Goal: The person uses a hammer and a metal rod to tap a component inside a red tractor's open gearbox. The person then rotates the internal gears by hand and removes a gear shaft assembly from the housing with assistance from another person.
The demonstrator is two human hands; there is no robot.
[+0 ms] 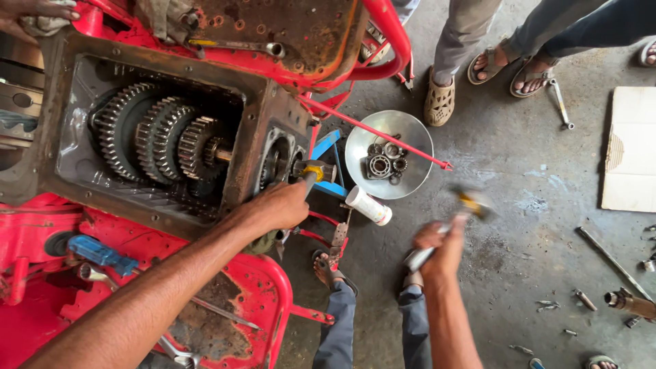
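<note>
With the greasy steel gear cluster [160, 140] exposed, the left hand [273, 207] pinches a yellow-tipped metal punch [311, 173]; at four o'clock, the right hand [441, 249] clenches a blurred hammer [451, 222].

Gears [154, 140] in gearbox [68, 157] — bearings [384, 164], probably, in bowl [417, 137].

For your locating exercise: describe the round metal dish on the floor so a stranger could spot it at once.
Start at the red machine with its open gearbox. On the grey concrete floor just right of it lies the shiny metal dish, crossed by a thin red rod. Unlike the white tube beside it, it holds bearings.
</note>
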